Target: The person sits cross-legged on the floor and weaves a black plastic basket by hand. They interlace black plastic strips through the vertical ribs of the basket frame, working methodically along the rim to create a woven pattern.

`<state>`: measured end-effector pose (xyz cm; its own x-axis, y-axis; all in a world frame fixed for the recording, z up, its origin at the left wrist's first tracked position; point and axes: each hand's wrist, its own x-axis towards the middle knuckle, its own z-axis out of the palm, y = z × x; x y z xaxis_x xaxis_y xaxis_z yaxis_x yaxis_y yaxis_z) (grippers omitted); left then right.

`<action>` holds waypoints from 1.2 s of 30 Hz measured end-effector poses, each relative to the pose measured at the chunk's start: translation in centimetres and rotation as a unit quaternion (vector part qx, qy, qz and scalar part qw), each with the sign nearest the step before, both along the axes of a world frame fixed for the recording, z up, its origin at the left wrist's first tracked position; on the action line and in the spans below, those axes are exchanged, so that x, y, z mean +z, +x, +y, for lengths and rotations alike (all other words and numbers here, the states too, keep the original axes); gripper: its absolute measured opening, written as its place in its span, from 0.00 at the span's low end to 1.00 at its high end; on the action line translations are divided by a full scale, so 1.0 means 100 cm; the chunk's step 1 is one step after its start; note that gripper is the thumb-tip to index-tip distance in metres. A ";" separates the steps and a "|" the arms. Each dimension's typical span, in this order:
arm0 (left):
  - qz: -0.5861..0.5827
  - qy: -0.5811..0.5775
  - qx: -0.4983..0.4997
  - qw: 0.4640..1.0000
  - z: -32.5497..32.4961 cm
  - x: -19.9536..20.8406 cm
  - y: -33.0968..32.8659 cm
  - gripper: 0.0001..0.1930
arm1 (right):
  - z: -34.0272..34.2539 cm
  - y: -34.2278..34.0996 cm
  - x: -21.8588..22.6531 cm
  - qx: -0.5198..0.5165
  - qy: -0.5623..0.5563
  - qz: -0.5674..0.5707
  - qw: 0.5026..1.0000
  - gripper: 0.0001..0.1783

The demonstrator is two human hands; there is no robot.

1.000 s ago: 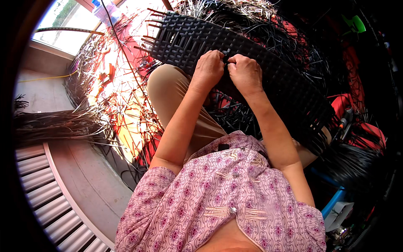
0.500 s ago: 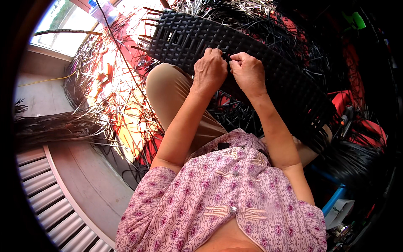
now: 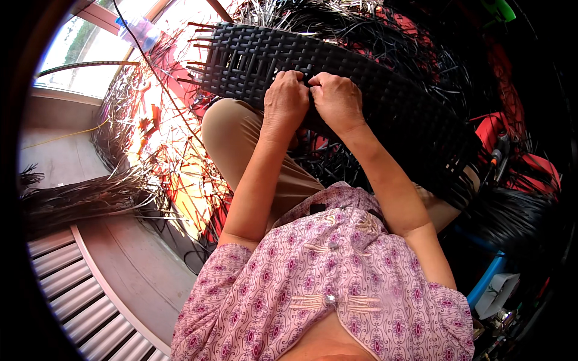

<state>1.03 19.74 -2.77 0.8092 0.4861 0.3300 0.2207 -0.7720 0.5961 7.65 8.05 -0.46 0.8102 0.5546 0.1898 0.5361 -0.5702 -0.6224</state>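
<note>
A long black woven panel (image 3: 361, 72) of flat strips lies slantwise across my knees, from upper left to lower right. Loose strip ends stick out of its left end, where the weave has open gaps. My left hand (image 3: 286, 99) is closed at the panel's near edge, its fingertips curled on the weave. Right beside it, my right hand (image 3: 338, 99) pinches at the same spot, thumb against forefinger. The two hands almost touch. What lies between the fingertips is hidden; it may be a strip of the panel.
Loose black strips (image 3: 138, 138) are heaped over red cloth around me. A strip bundle (image 3: 84, 189) lies at left above a white slatted piece (image 3: 78, 301). At right are another strip bundle (image 3: 512, 210), an orange-and-black tool (image 3: 497, 157) and a blue bar (image 3: 486, 280). A clear bottle (image 3: 138, 31) stands near the window.
Both hands and the panel appear slightly farther left in the picture, as the whole view has shifted a little. The hands keep nearly the same closed pose at the panel's edge.
</note>
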 end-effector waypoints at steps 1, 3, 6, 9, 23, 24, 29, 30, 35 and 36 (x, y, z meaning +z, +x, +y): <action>0.007 0.000 -0.005 1.000 0.002 -0.002 0.000 0.11 | 0.001 0.000 -0.002 0.002 -0.002 -0.006 1.000 0.09; 0.019 0.001 -0.015 1.000 0.005 -0.003 0.002 0.12 | 0.005 0.001 -0.005 0.001 -0.005 -0.017 1.000 0.08; 0.030 -0.007 -0.023 0.999 0.009 0.004 0.003 0.12 | 0.009 0.002 -0.008 -0.006 -0.007 -0.028 1.000 0.07; 0.025 -0.067 -0.055 0.996 0.020 0.009 0.001 0.11 | 0.009 0.001 -0.009 -0.008 -0.013 -0.036 0.999 0.06; 0.115 -0.086 -0.078 0.987 0.057 0.020 0.002 0.09 | 0.006 -0.016 0.004 0.034 0.041 -0.048 0.997 0.22; 0.110 -0.075 -0.074 0.988 0.061 0.023 0.001 0.09 | 0.006 -0.016 -0.001 0.045 0.038 -0.091 0.994 0.24; 0.098 -0.048 -0.084 0.990 0.078 0.042 -0.012 0.08 | 0.008 -0.020 -0.012 0.066 0.031 -0.195 0.978 0.27; 0.090 -0.021 -0.094 0.991 0.080 0.045 -0.015 0.08 | 0.008 -0.021 -0.012 0.062 0.032 -0.208 0.976 0.26; 0.064 0.069 -0.099 0.991 0.079 0.051 -0.027 0.07 | 0.013 -0.024 -0.003 0.049 0.009 -0.284 0.958 0.17; 0.059 0.075 -0.093 0.991 0.080 0.053 -0.028 0.06 | 0.012 -0.026 0.007 0.045 -0.004 -0.295 0.955 0.16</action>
<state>-1.77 27.78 2.54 0.9179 0.2765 0.2845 0.1271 -0.8842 0.4494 5.07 9.25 0.24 0.5135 0.6196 0.5936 0.8384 -0.5095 -0.1935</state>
